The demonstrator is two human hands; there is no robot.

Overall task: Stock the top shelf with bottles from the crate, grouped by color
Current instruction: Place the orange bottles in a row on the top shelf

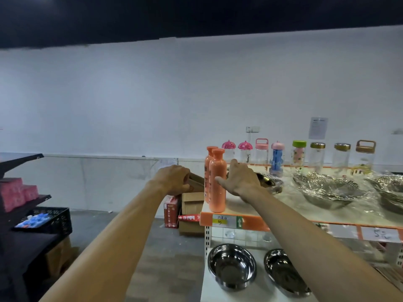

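Two orange bottles (217,182) stand upright, one behind the other, at the left end of the top shelf (233,207). My right hand (242,179) is spread open just right of the front bottle, with the thumb at its side. My left hand (174,179) curls round a tan-brown object (196,182) just left of the bottles. I cannot tell whether it is a bottle or cardboard. The black crate (63,223) sits on a dark rack at the far left and holds several blue-capped bottles (35,221).
Glass jars with coloured lids (298,155) line the back of the top shelf. Wrapped metal baskets (327,188) fill its right part. Steel bowls (232,265) lie on the shelf below. Cardboard boxes (192,205) and a red carton (171,211) stand on the floor by the shelf end.
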